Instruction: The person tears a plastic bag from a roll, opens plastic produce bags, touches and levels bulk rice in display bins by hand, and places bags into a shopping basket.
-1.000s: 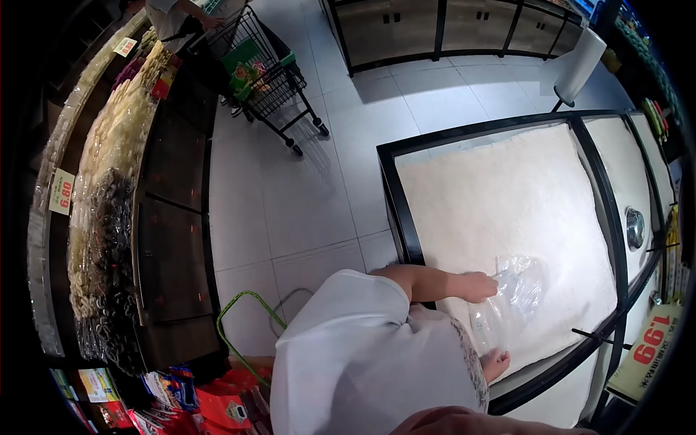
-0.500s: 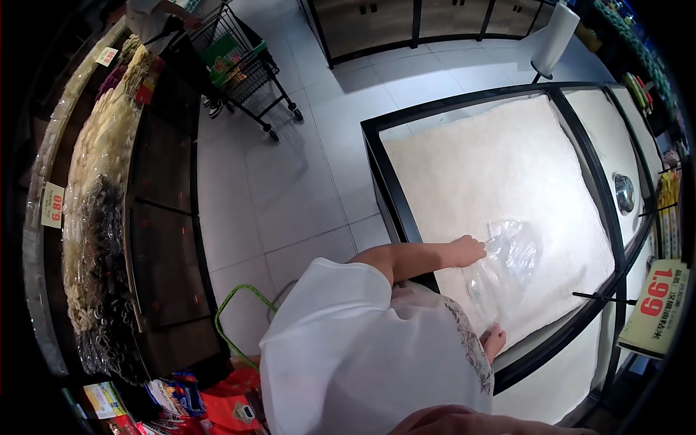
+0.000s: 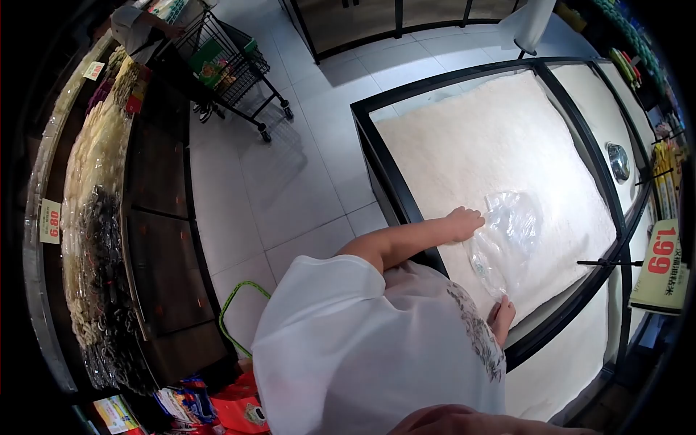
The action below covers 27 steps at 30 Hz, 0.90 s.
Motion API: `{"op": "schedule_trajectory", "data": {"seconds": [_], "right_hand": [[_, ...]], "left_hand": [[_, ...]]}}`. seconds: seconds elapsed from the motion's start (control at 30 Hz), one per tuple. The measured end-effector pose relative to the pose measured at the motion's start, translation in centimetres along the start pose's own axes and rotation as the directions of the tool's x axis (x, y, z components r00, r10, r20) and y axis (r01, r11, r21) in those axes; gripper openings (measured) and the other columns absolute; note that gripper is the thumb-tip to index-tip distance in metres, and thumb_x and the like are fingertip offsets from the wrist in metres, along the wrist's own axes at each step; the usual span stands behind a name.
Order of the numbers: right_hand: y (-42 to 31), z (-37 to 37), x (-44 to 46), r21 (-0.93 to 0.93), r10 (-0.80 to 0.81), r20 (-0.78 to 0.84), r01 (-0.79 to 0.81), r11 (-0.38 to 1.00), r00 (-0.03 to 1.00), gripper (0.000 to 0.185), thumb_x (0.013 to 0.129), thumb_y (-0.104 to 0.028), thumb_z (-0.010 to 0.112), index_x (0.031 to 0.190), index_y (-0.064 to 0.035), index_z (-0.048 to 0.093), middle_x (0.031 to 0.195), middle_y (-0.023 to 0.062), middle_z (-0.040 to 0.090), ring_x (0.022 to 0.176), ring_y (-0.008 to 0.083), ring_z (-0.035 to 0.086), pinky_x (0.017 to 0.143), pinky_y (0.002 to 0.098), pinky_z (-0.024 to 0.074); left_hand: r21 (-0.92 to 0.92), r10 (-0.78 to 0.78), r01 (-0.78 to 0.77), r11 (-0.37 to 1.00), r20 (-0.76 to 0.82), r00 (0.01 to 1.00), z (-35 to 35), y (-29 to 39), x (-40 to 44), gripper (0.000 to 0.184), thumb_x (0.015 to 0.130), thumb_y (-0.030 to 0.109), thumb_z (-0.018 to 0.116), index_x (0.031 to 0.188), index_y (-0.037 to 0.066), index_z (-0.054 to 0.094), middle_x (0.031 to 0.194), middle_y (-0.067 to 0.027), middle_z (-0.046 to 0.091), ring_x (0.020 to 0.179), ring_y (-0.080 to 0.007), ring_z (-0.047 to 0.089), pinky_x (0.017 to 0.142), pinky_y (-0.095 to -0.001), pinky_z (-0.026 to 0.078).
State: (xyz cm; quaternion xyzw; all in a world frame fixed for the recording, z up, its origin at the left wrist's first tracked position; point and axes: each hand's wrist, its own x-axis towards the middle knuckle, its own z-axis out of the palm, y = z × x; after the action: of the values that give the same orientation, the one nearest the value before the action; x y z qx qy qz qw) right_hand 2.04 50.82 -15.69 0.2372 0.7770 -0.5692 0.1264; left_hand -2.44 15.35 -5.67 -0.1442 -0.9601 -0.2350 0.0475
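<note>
A clear plastic bag (image 3: 513, 225) lies spread over a pale, grainy bed (image 3: 464, 145) in a black-framed bin. My left hand (image 3: 464, 223) is closed at the bag's left edge, its fingers gripping the plastic. Nearer my body, my right hand (image 3: 503, 313) pinches the bag's lower end, with part of the hand hidden by the white shirt (image 3: 326, 348). The bag looks thin and crumpled, and I cannot make out anything inside it.
A person (image 3: 148, 40) stands beside a shopping cart (image 3: 228, 69) at upper left. Packaged goods (image 3: 94, 181) fill the left shelf. A metal scoop (image 3: 618, 162), a price sign (image 3: 658, 264) and a black rod (image 3: 605, 262) are at right; a plastic roll (image 3: 535, 25) stands behind.
The view has shifted, so the bin and my hands appear higher in the picture. Both hands still hold the bag, which looks more spread out.
</note>
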Motion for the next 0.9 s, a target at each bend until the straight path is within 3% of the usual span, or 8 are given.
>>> {"op": "schedule_trajectory", "data": {"seconds": [0.03,0.1,0.33,0.43,0.5,0.6,0.67,0.9], "right_hand": [[-0.9,0.2,-0.7,-0.026,-0.023,0.015,0.023,0.999,1.0,0.033,0.082,-0.027,0.053,0.06,-0.0103,0.035,0.046,-0.0014,0.036,0.035,0.0079,0.034,0.03,0.0213,0.0258],[-3.2,0.8,-2.5,-0.048,-0.042,0.022,0.044,0.998,0.999,0.033,0.082,-0.027,0.053,0.06,-0.0103,0.036,0.046,-0.0017,0.036,0.036,0.008,0.035,0.031,0.0215,0.0267],[-5.6,0.7,-4.6,-0.182,-0.024,0.032,0.029,0.983,0.999,0.031,0.081,-0.023,0.053,0.058,-0.0063,0.041,0.048,0.0012,0.042,0.039,0.0097,0.039,0.036,0.024,0.0309],[-5.4,0.8,-4.1,-0.196,-0.016,0.059,0.028,0.98,0.998,0.029,0.082,-0.022,0.053,0.06,-0.0059,0.042,0.048,0.0017,0.043,0.039,0.0101,0.04,0.036,0.0239,0.0309],[-4.9,0.6,-3.5,-0.201,-0.021,0.062,0.033,0.979,0.998,0.029,0.082,-0.022,0.052,0.06,-0.0058,0.042,0.048,0.0019,0.043,0.04,0.0103,0.041,0.035,0.0238,0.031],[-4.8,0.5,-3.6,-0.157,-0.063,0.061,0.072,0.985,0.996,0.031,0.082,-0.022,0.052,0.057,-0.0062,0.041,0.047,0.0019,0.042,0.039,0.0104,0.041,0.035,0.0241,0.0311],[-5.3,1.0,-4.3,-0.258,-0.139,-0.011,0.132,0.957,0.99,0.033,0.083,-0.022,0.051,0.055,-0.0068,0.04,0.046,0.0019,0.042,0.039,0.0103,0.04,0.035,0.0243,0.0309],[-5.4,0.5,-4.2,-0.22,-0.069,0.064,0.082,0.972,0.996,0.035,0.083,-0.025,0.05,0.055,-0.0069,0.04,0.047,0.0018,0.043,0.04,0.0101,0.04,0.037,0.0235,0.031]], "left_hand": [[-0.001,0.012,-0.012,1.0,0.005,1.0,-0.1,0.1,0.1,0.015,0.074,0.013,0.051,0.086,0.009,0.057,0.082,-0.0071,0.06,0.083,-0.0224,0.057,0.074,-0.0361,0.04],[0.074,-0.036,0.014,0.997,0.308,0.951,-0.3,0.2,0.5,0.013,0.073,0.015,0.053,0.085,0.009,0.056,0.08,-0.0068,0.059,0.081,-0.0246,0.057,0.073,-0.0373,0.04],[-0.02,-0.052,0.058,0.998,0.231,0.972,-0.6,0.2,0.5,0.014,0.076,0.019,0.051,0.086,0.011,0.054,0.079,-0.0067,0.058,0.081,-0.0243,0.056,0.073,-0.0373,0.038],[0.008,0.036,-0.036,0.999,0.069,0.997,-0.4,-0.1,-0.4,0.014,0.075,0.02,0.051,0.086,0.011,0.054,0.08,-0.0064,0.058,0.08,-0.023,0.056,0.073,-0.0368,0.038],[0.236,-0.035,-0.063,0.97,0.39,0.92,0.0,-0.1,0.2,0.016,0.074,0.021,0.053,0.087,0.011,0.055,0.082,-0.0065,0.059,0.081,-0.0219,0.056,0.074,-0.0369,0.037],[0.185,-0.055,-0.016,0.983,0.37,0.927,-0.1,0.2,0.3,0.016,0.073,0.02,0.053,0.085,0.011,0.057,0.084,-0.0066,0.059,0.083,-0.0209,0.056,0.075,-0.0375,0.037],[0.179,-0.056,-0.006,0.984,0.338,0.94,-0.3,0.3,0.1,0.014,0.073,0.018,0.052,0.084,0.011,0.058,0.082,-0.0063,0.059,0.082,-0.021,0.056,0.075,-0.0379,0.037],[0.272,-0.117,0.007,0.962,0.39,0.913,0.1,-0.4,0.0,0.012,0.073,0.018,0.052,0.079,0.011,0.059,0.081,-0.0058,0.059,0.081,-0.021,0.056,0.074,-0.0383,0.036]]}}
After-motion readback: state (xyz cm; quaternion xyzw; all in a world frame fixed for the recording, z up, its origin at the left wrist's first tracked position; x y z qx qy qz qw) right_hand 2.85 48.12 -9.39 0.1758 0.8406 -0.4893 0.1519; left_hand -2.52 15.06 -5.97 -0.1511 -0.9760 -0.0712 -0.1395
